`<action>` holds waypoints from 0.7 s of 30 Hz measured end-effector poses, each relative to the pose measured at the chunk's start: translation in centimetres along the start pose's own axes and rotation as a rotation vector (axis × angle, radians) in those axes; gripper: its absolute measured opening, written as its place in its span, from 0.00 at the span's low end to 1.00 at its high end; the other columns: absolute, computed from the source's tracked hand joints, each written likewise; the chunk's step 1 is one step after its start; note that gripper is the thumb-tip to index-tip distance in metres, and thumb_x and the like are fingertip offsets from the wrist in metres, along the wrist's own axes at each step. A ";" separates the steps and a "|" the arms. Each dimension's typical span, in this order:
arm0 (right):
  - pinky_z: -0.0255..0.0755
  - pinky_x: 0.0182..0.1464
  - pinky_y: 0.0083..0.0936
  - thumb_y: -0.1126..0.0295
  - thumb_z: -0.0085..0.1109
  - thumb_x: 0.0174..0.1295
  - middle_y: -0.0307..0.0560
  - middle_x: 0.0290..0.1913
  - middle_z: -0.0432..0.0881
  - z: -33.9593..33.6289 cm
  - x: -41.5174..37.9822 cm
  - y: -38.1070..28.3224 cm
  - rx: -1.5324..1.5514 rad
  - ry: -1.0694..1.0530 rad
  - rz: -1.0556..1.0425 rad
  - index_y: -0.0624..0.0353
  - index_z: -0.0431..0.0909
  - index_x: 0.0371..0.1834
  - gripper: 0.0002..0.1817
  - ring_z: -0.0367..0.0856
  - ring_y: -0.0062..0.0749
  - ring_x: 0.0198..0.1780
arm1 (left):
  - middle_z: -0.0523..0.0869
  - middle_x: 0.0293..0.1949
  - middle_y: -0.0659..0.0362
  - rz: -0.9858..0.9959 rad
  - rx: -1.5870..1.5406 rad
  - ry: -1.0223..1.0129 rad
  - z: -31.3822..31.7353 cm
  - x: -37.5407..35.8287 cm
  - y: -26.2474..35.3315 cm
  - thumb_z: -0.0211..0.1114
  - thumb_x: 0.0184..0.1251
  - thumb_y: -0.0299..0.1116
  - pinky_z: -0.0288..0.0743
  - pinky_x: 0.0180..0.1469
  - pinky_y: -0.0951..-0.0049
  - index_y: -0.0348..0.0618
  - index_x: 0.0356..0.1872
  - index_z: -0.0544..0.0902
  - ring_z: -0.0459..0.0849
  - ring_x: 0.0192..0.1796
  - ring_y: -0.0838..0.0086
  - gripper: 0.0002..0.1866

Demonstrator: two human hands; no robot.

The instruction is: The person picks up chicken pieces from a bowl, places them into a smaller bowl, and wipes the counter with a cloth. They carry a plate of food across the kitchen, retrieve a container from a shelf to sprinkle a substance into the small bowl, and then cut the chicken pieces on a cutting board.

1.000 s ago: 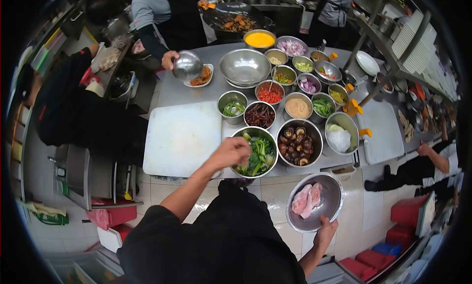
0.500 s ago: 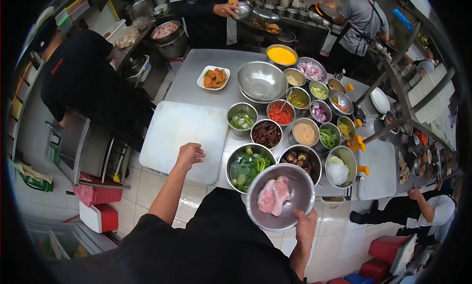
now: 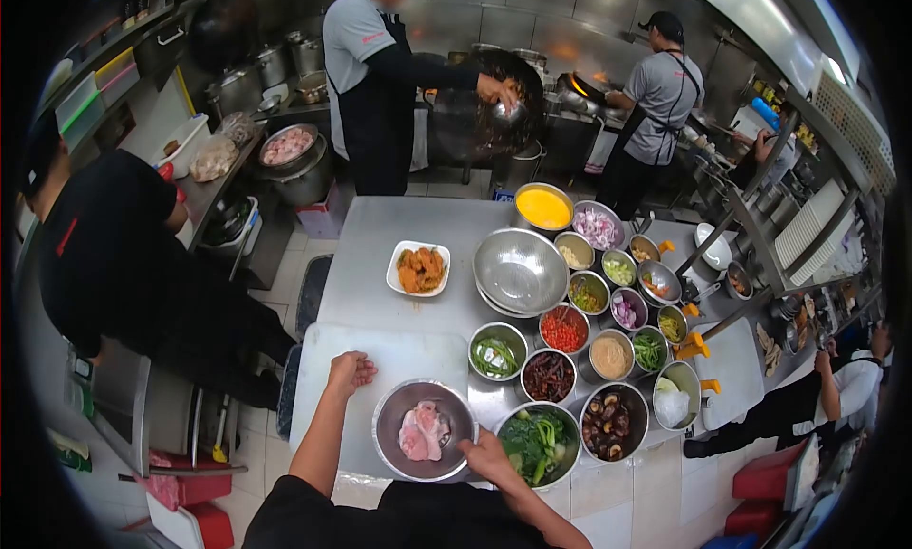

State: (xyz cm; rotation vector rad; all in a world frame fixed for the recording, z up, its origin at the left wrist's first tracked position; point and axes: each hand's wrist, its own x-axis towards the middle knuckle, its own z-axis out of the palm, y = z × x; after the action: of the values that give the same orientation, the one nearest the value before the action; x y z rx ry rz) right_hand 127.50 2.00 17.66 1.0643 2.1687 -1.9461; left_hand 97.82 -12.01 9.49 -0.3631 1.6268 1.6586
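A steel bowl (image 3: 389, 425) with pale raw meat (image 3: 424, 431) in it is over the near right part of the white cutting board (image 3: 332, 345). My right hand (image 3: 484, 454) grips the bowl's right rim. My left hand (image 3: 352, 370) is above the board, left of the bowl, its fingers curled loosely; whether they are pressed together on anything is too small to tell. Right of the bowl stands a bowl of leafy greens (image 3: 540, 444), with a bowl of mushrooms (image 3: 613, 422) beyond it.
On the steel table (image 3: 380, 217) are a white dish of fried food (image 3: 420, 270), an empty steel bowl (image 3: 520, 271), a pot of yellow liquid (image 3: 543, 207) and several ingredient tins. Co-workers stand at the left (image 3: 123, 255), behind the table (image 3: 366, 93) and at the stove (image 3: 660, 93).
The bowl of meat has moved left in my right hand, from beside the greens to the board. My left hand's fingers have curled in. The view has tilted up.
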 end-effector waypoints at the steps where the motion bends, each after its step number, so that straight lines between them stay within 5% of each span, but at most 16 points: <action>1: 0.67 0.58 0.35 0.70 0.50 0.54 0.60 0.50 0.80 0.9 0.9 -0.4 -0.028 -0.011 0.022 0.60 0.73 0.56 0.23 0.77 0.49 0.55 | 0.81 0.30 0.50 0.003 -0.003 -0.009 -0.3 0.4 0.2 0.56 0.61 0.30 0.77 0.28 0.65 0.34 0.40 0.76 0.84 0.31 0.62 0.10; 5: 0.68 0.57 0.34 0.71 0.51 0.53 0.59 0.49 0.81 3.4 1.5 -1.5 -0.024 0.092 0.155 0.62 0.72 0.57 0.24 0.78 0.46 0.53 | 0.83 0.32 0.46 -0.006 -0.048 -0.037 -0.9 0.0 -0.3 0.54 0.62 0.30 0.81 0.31 0.63 0.33 0.43 0.74 0.86 0.33 0.57 0.12; 10: 0.73 0.45 0.26 0.75 0.54 0.54 0.49 0.46 0.81 5.8 4.3 4.3 0.260 0.104 0.248 0.64 0.72 0.54 0.21 0.79 0.30 0.44 | 0.82 0.32 0.45 0.074 -0.095 -0.073 -0.9 -0.2 -0.7 0.53 0.62 0.28 0.82 0.33 0.63 0.32 0.41 0.74 0.86 0.33 0.56 0.11; 14: 0.74 0.41 0.27 0.75 0.55 0.55 0.49 0.45 0.80 6.4 4.8 6.5 0.379 0.159 0.170 0.65 0.69 0.56 0.23 0.79 0.31 0.42 | 0.82 0.32 0.43 0.092 -0.068 -0.057 -0.2 -0.7 -0.4 0.52 0.62 0.28 0.82 0.32 0.63 0.31 0.40 0.73 0.86 0.33 0.55 0.10; 16: 0.76 0.37 0.33 0.75 0.52 0.59 0.47 0.51 0.76 6.4 4.2 5.0 0.382 0.114 0.214 0.57 0.62 0.62 0.25 0.79 0.35 0.46 | 0.82 0.32 0.43 0.101 -0.034 -0.044 -0.2 -0.7 0.1 0.52 0.62 0.27 0.82 0.32 0.63 0.31 0.40 0.73 0.86 0.33 0.55 0.10; 21: 0.74 0.43 0.35 0.74 0.52 0.60 0.45 0.56 0.73 5.3 4.2 4.3 0.459 -0.061 0.279 0.52 0.59 0.65 0.28 0.75 0.32 0.50 | 0.83 0.33 0.42 0.067 -0.035 -0.043 -0.1 -0.1 -0.1 0.52 0.62 0.28 0.82 0.31 0.63 0.30 0.41 0.73 0.86 0.33 0.54 0.11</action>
State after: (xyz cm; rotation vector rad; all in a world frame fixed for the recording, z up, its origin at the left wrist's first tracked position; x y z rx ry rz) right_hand 124.35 -0.88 10.87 1.2569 1.4740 -2.3481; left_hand 97.91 -12.13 9.46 -0.2918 1.5959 1.7350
